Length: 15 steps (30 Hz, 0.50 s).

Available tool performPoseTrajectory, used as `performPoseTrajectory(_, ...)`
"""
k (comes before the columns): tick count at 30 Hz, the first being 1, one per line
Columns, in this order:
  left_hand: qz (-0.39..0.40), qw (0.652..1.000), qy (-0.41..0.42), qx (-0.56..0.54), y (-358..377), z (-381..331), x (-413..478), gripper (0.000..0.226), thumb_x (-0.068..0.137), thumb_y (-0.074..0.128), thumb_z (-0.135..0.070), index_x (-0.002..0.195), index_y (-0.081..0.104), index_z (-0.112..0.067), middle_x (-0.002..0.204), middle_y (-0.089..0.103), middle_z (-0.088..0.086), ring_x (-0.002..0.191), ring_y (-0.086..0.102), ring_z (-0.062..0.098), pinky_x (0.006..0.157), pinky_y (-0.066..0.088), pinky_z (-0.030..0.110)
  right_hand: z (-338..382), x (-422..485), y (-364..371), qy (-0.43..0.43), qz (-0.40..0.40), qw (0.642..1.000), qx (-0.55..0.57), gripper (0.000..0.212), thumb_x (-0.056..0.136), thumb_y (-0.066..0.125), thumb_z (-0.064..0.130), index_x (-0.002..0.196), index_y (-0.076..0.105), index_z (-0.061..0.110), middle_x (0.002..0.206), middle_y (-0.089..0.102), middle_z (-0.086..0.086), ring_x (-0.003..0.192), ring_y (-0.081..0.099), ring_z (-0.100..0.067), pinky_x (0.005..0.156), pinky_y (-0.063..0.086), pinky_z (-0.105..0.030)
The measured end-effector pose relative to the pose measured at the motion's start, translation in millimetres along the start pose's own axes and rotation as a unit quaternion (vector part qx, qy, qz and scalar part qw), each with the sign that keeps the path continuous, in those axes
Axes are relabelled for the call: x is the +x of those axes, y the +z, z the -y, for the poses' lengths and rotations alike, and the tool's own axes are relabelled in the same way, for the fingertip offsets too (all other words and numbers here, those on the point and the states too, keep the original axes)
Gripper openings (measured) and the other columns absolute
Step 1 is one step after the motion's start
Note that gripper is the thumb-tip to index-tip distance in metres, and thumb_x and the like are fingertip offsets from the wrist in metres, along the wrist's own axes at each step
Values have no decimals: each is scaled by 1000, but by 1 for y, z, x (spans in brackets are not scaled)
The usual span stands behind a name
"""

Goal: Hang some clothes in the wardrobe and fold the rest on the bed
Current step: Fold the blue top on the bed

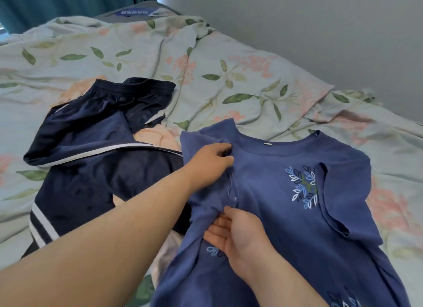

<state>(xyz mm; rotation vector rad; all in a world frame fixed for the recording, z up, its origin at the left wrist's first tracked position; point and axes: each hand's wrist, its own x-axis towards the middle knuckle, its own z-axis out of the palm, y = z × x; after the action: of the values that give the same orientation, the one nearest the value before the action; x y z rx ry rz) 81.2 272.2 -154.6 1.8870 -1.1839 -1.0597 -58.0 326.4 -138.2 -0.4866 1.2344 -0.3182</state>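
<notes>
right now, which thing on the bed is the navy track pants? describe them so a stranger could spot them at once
On the floral bedspread, look left of the blue top that both hands are gripping. The navy track pants lie crumpled there, partly over pale peach fabric. They are darker and shinier than the top, with white side stripes and a gathered waistband.

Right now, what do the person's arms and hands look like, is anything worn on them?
Both forearms are bare as far as the picture shows: no sleeves or cuffs. The left hand and the right hand wear no gloves, and no watch, bracelet or ring is visible. The fingers look short and rounded. Nails are too blurred to judge.
</notes>
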Motion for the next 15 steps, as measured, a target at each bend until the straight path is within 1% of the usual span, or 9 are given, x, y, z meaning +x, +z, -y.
performPoseTrajectory(2,-11,1000,-17,21,11,6,0,18,92,49,-5,95,60,-18,94,54,-3,89,47,12,80,35,24,5,-3,-17,6,-6,1000,-17,23,99,50,7,87,65,-6,74,69,-17,65,69,-27,57,59,-34)
performPoseTrajectory(4,-85,996,-7,30,13,8,-4,26,94,49,-3,105,66,-19,102,60,-8,98,54,10,86,38,19,18,-9,-40,-17,-7,998,-57,19,97,53,9,87,64,-3,73,64,-16,54,64,-24,48,55,-30)
performPoseTrajectory(7,-174,979,54,88,0,6,-5,20,92,54,-3,99,67,-17,95,66,-5,95,62,19,88,45,28,53,-15,-83,-132,-56,970,-198,14,95,55,7,89,66,2,71,62,-9,47,55,-17,42,46,-24)
performPoseTrajectory(8,-205,966,77,136,-7,7,0,21,90,56,-3,104,67,-13,99,66,-1,97,61,22,88,44,30,68,-11,-100,-196,-96,941,-260,14,95,55,7,87,67,5,72,64,-6,51,56,-16,45,46,-24)
performPoseTrajectory(9,-228,950,92,195,-14,10,8,27,87,58,-3,112,66,-10,106,66,6,103,59,28,91,43,33,86,-4,-119,-265,-148,893,-332,16,94,54,6,86,67,8,77,66,-2,59,59,-16,53,47,-25)
performPoseTrajectory(10,-233,935,90,251,-21,13,17,35,84,61,-4,119,63,-7,114,64,13,109,57,34,94,42,38,104,5,-138,-331,-199,827,-410,17,93,53,6,88,69,10,83,68,-2,72,62,-18,64,48,-27)
performPoseTrajectory(12,-199,929,39,309,-29,20,33,46,80,68,-8,123,56,-3,120,58,21,113,52,40,93,41,44,141,33,-176,-421,-261,685,-535,25,87,49,7,102,68,2,103,67,-15,98,61,-33,85,47,-38)
performPoseTrajectory(13,-177,932,14,316,-31,23,40,43,78,71,-12,116,55,-3,114,57,20,108,53,40,87,43,44,160,48,-193,-427,-271,630,-590,38,82,50,12,115,66,2,119,61,-21,110,56,-40,95,43,-42)
performPoseTrajectory(15,-126,932,-22,339,-32,23,50,38,74,76,-23,99,50,-10,100,57,12,91,54,35,77,46,43,191,72,-216,-363,-262,588,-674,70,80,62,27,145,45,9,151,36,-21,138,35,-42,111,31,-44)
